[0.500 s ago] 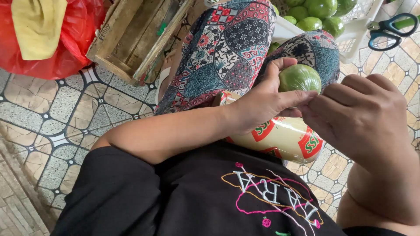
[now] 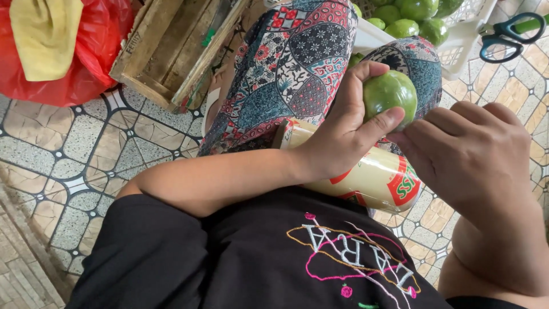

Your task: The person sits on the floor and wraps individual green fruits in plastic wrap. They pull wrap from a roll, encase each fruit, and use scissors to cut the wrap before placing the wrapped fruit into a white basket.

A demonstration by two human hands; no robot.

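Head view shows the left hand [image 2: 343, 137] curled around a round green fruit [image 2: 391, 96], thumb and fingers pinching it above the lap. At its three o'clock the right hand [image 2: 469, 154] is bunched beside the fruit; what its fingertips grip cannot be told. Under both lies a cream and red cylindrical tin [image 2: 372, 177]. At twelve o'clock a white plastic basket [image 2: 457, 51] holds more green fruits [image 2: 412, 17]; green-handled scissors [image 2: 506, 34] lie at two o'clock.

Even, soft daylight, bright overall; shadows faint and diffuse on tiled floor [image 2: 68, 166]. Mild glare on pale tin [image 2: 377, 177]. Focus sharp centrally; slight wide-angle stretch at frame edges; no motion blur
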